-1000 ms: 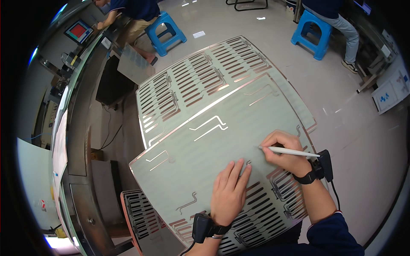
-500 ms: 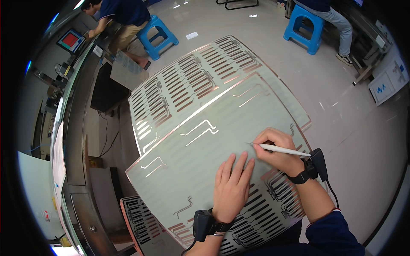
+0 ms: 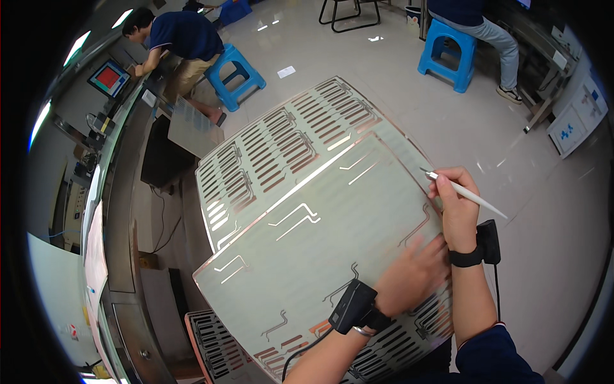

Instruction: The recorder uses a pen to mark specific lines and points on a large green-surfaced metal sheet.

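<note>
My right hand (image 3: 458, 198) grips a slim white craft knife (image 3: 474, 194) just past the right edge of the top panel. Its metal tip points up and left, and its tapered tail points down and right. My left hand (image 3: 416, 272) is over the panel's lower right part, blurred by motion, with fingers stretched toward the right edge. Whether it touches the surface I cannot tell. The large pale-green top panel (image 3: 358, 224) carries copper-coloured line traces. Beneath it lies another panel (image 3: 256, 125) with rows of dark and copper slots, showing at the far side.
Below left, another slotted panel (image 3: 214, 339) stands lower. A metal bench (image 3: 121, 256) runs along the left, with a monitor (image 3: 109, 79). Two people sit on blue stools (image 3: 231, 77) at the back. A white board (image 3: 579, 121) leans at the right. Cables run from both wrist devices.
My right hand has lifted off the panel and moved up and right with the craft knife. My left hand has slid right across the panel, and traces near the middle right now show.
</note>
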A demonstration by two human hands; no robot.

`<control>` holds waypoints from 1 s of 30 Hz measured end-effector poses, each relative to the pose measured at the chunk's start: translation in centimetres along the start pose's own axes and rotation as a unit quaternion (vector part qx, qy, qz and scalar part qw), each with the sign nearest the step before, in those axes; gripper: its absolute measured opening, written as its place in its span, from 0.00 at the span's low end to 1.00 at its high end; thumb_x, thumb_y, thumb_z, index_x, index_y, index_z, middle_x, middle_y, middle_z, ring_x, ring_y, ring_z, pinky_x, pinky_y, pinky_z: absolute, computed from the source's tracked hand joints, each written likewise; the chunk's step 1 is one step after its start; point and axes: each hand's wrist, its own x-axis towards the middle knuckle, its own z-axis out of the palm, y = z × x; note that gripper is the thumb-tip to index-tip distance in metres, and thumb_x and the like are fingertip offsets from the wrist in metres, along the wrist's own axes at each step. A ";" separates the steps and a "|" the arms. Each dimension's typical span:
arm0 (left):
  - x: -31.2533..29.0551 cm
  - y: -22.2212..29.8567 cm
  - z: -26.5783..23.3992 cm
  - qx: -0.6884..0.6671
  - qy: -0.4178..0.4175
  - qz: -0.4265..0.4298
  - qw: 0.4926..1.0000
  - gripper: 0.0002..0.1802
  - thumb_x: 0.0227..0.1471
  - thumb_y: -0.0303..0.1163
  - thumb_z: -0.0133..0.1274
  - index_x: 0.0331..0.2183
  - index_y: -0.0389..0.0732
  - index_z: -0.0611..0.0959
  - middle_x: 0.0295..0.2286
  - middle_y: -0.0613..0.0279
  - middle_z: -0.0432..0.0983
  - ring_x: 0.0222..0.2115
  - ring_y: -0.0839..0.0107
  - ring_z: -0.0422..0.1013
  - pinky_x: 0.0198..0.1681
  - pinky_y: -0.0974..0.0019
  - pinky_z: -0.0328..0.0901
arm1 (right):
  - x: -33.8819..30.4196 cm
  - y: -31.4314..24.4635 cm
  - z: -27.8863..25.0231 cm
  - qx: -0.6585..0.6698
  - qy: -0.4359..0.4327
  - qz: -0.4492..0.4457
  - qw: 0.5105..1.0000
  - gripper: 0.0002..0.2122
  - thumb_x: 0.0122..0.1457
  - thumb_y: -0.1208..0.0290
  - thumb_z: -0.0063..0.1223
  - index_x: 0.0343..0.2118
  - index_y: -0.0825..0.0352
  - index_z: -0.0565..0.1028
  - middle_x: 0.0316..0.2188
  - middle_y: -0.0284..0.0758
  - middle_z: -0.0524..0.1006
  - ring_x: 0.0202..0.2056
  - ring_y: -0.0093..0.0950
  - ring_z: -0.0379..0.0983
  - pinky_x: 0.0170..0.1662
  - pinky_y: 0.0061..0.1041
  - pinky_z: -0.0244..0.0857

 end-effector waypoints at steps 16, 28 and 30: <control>-3.0 -5.1 -6.3 0.151 0.155 -0.150 0.965 0.26 0.54 0.24 0.54 0.56 0.41 0.77 0.59 0.52 0.68 0.61 0.50 0.61 0.64 0.44 0.54 | 2.5 2.4 4.2 -0.269 -0.203 -0.081 0.938 0.04 0.53 0.76 0.60 0.29 0.69 0.76 0.24 0.34 0.78 0.26 0.25 0.74 0.32 0.26 0.68; 3.7 -2.9 -0.2 0.227 0.084 -0.070 0.968 0.29 0.62 0.38 0.45 0.62 0.39 0.67 0.63 0.50 0.61 0.66 0.53 0.53 0.66 0.38 0.47 | 3.3 -1.1 -5.6 -0.026 0.143 -0.053 0.988 0.06 0.64 0.72 0.56 0.38 0.69 0.76 0.36 0.33 0.79 0.32 0.17 0.71 0.32 0.17 0.66; 3.9 3.0 3.3 0.262 -0.079 0.051 0.960 0.30 0.62 0.40 0.44 0.62 0.39 0.68 0.63 0.52 0.61 0.66 0.55 0.53 0.67 0.41 0.47 | 2.5 -1.9 -8.1 -0.036 0.147 -0.061 0.987 0.06 0.65 0.71 0.56 0.39 0.69 0.76 0.35 0.33 0.79 0.31 0.17 0.71 0.32 0.17 0.66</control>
